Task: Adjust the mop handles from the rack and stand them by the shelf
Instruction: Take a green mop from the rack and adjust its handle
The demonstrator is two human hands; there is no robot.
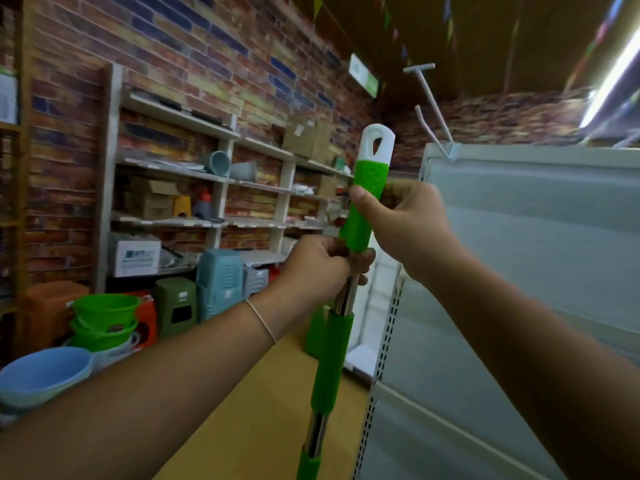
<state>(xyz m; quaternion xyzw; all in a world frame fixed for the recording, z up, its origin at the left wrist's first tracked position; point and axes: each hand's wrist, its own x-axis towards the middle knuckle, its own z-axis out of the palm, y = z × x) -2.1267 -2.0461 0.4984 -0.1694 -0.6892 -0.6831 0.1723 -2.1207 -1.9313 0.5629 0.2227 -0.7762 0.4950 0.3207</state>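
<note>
I see both forearms reaching up and forward from the bottom of the view, converging on the mop handle, which I take as my landmark. The left hand comes in from the lower left, a thin band on its wrist, and its fingers are curled round the bare metal tube just below the upper green grip. The right hand comes in from the lower right and sits just above the left one; its thumb presses across the front of that upper green grip and the fingers wrap behind it. So both hands are clamped on the handle, close together, one stacked over the other.

The handle stands nearly upright with its long axis running bottom to top, leaning slightly to the right as it rises. Its white cap with the hanging hole points up toward the ceiling; the lower end runs out of view at the bottom edge. Below the hands there is a second green sleeve, then more bare metal, then another green piece.

Just right of the handle stands a pale metal shelf with perforated uprights. Left of the handle, lower down, are stacked green buckets and a blue basin. Behind the handle, farther off, plastic stools stand on the floor before a white wall rack against a brick wall.
</note>
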